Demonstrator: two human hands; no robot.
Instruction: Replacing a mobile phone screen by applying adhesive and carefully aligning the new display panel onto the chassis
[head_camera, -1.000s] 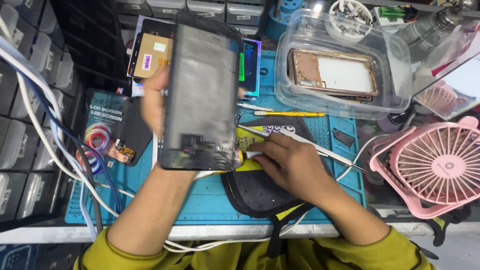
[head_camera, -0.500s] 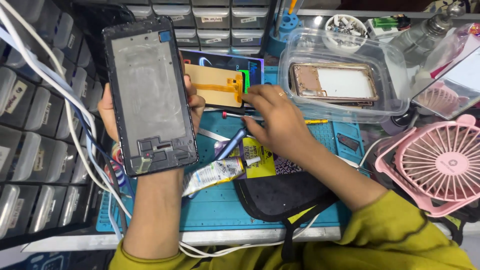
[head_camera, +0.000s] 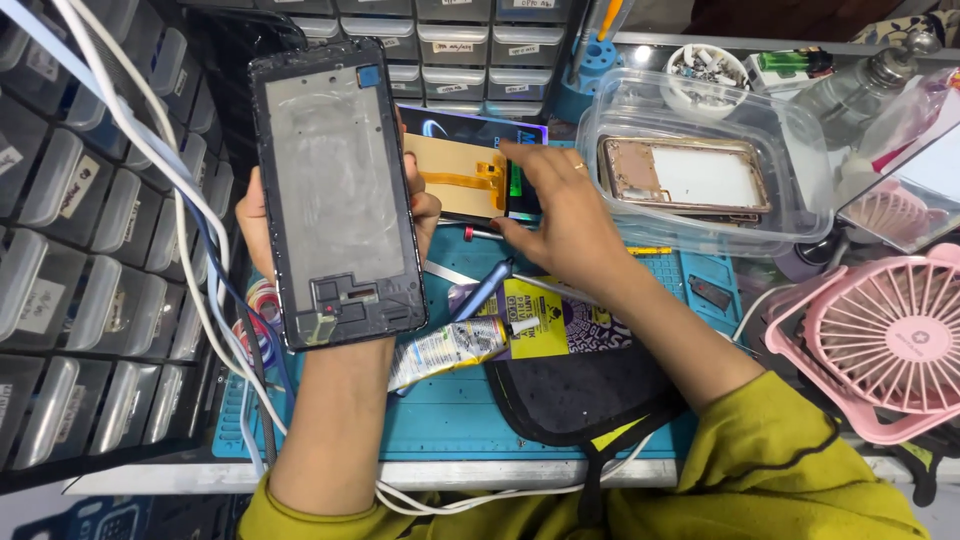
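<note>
left hand (head_camera: 255, 215) around phone frame (head_camera: 335, 190)

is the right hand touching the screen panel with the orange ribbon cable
Touching: the head view shows the right hand with fingertips resting on the screen panel edge, no gap visible.

Phone frame (head_camera: 335, 190) in left grip (head_camera: 255, 215); screen panel (head_camera: 470, 175) under right grip (head_camera: 565, 215); lidded tub (head_camera: 800, 130) right of it; glue tube (head_camera: 450, 350) nearer.

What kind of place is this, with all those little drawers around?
Most likely a phone repair bench. The left hand holds a bare black phone frame, the right hand reaches a detached screen panel with an orange ribbon cable, and grey small-parts drawers line the blue work mat.
</note>
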